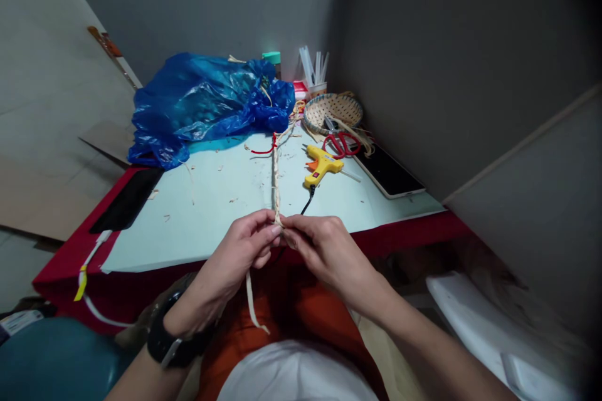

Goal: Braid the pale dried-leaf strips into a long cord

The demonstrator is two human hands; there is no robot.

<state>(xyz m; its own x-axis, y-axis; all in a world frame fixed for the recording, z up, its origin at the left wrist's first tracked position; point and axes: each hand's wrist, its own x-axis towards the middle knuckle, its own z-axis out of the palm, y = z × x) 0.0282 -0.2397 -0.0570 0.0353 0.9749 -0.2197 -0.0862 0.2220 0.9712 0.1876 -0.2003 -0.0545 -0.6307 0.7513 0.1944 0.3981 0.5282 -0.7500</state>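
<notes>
A pale braided cord (276, 182) runs from the middle of the table toward me, its far end bound with red string (263, 151). At its near end my left hand (249, 238) pinches the strands between thumb and fingers. My right hand (320, 241) is closed on the same end, its fingertips touching the left ones. One loose flat strand (254, 307) hangs below my left hand over my lap. The exact crossing of the strands is hidden by my fingers.
A yellow glue gun (323, 165) lies right of the braid, near red-handled scissors (342, 143), a woven basket (333, 111) and a tablet (390, 170). A blue plastic bag (207, 103) fills the back left. A black phone-like device (126, 200) with a white cable lies at the left edge.
</notes>
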